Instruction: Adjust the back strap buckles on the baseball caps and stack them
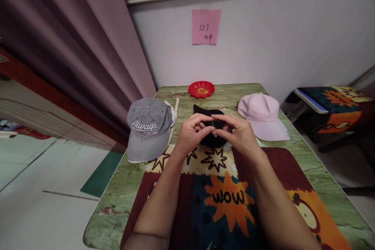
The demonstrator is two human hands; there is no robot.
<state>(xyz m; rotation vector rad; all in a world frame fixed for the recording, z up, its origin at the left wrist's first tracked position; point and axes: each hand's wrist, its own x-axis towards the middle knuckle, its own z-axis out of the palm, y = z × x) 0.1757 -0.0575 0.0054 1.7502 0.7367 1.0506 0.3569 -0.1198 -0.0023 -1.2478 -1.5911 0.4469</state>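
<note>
Fingertips of my left hand [195, 133] and my right hand [234, 131] meet in a pinch over the middle of the table. Between them shows a thin pale line, too small to name. Right behind and below the fingers is a black cloth item [215, 140], which looks like a cap; my hands cover much of it, and whether they grip it is hidden. A grey cap [148, 125] with "Always" on its front lies to the left. On the right rests a pale pink cap [260, 113], its brim toward the near right.
A red scalloped dish [201, 90] stands at the table's back. The green table [111, 207] bears a colourful mat [202, 211] under my forearms. A purple curtain [96, 27] hangs at left, a pink note [206, 26] is on the wall, and a stool [336, 105] stands at right.
</note>
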